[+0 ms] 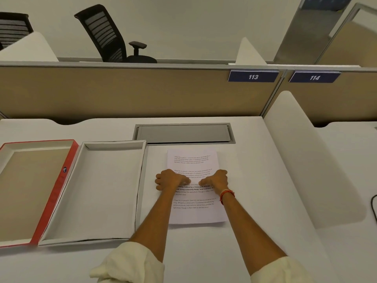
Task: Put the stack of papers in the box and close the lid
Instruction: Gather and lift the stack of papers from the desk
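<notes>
The stack of papers (195, 160), white sheets with printed text, lies flat on the white desk to the right of the box. My left hand (170, 179) sits at the stack's left edge and my right hand (216, 178) at its right edge. Both thumbs press on the top sheet and the fingers curl down over the sides. The open white box (106, 190) is empty and stands just left of the papers. Its red-edged lid (59, 190) lies upside down against the box's left side.
A grey cable flap (183, 133) is set into the desk behind the papers. A beige partition (122, 92) with signs 113 and 114 closes the back. A white side divider (295, 160) stands at the right, with a black cable (373, 207) beyond it.
</notes>
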`<state>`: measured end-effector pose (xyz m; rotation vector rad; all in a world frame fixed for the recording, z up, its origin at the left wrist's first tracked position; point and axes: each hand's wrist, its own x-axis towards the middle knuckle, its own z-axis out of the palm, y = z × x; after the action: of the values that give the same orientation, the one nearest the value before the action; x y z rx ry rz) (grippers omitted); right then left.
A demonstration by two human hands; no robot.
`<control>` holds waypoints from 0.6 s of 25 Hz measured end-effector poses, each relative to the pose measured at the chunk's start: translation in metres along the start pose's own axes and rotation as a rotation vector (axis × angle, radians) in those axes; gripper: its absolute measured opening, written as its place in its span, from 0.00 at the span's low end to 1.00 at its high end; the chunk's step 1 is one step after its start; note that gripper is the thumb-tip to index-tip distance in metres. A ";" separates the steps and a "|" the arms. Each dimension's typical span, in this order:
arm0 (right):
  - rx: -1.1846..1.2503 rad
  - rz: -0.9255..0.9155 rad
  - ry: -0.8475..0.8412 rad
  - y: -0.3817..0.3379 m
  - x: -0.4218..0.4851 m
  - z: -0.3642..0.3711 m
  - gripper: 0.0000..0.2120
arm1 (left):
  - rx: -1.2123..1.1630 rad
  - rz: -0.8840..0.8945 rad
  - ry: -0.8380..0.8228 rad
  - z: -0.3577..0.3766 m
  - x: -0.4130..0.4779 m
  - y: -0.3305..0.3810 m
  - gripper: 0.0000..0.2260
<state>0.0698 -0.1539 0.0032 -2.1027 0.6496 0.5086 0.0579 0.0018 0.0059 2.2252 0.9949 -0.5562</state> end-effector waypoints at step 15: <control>-0.022 -0.152 0.025 -0.003 -0.014 -0.009 0.25 | -0.307 0.229 0.060 -0.001 -0.012 -0.010 0.25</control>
<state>0.0618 -0.1563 0.0185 -2.1626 0.4951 0.4062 0.0428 0.0022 0.0100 2.0517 0.7810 -0.2184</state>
